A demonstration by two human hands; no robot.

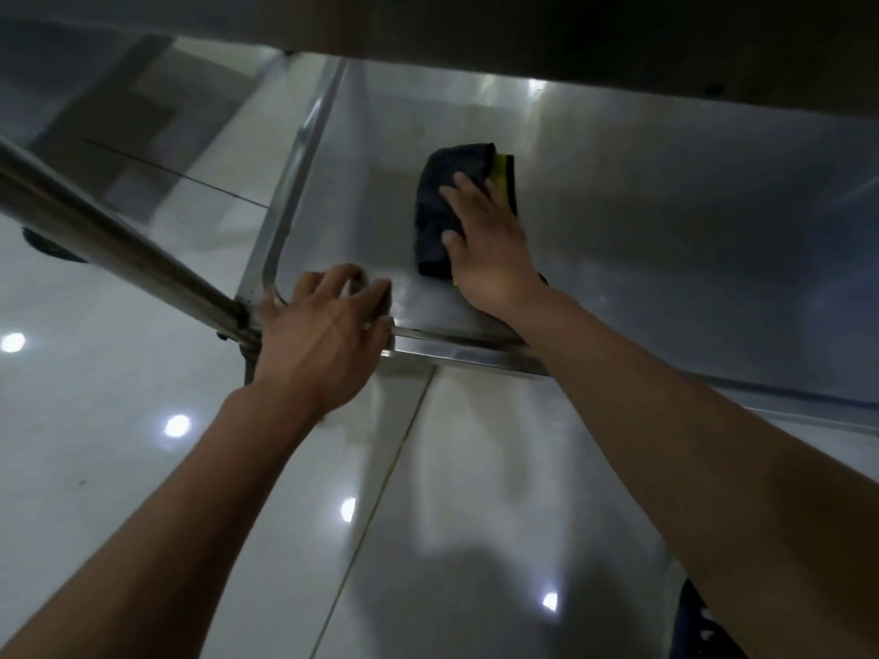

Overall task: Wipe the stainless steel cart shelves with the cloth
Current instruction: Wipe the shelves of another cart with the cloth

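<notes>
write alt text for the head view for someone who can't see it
A person's right hand presses a dark cloth with a yellow edge flat onto a lower stainless steel cart shelf. The left hand rests on the shelf's front corner rim beside a cart leg. Glossy floor tiles show below.

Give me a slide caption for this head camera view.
Right hand presses a dark cloth flat on the steel cart shelf while the left hand grips its near rim.

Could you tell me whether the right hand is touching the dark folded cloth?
Touching: the head view shows the right hand pressing flat on the dark folded cloth.
</notes>
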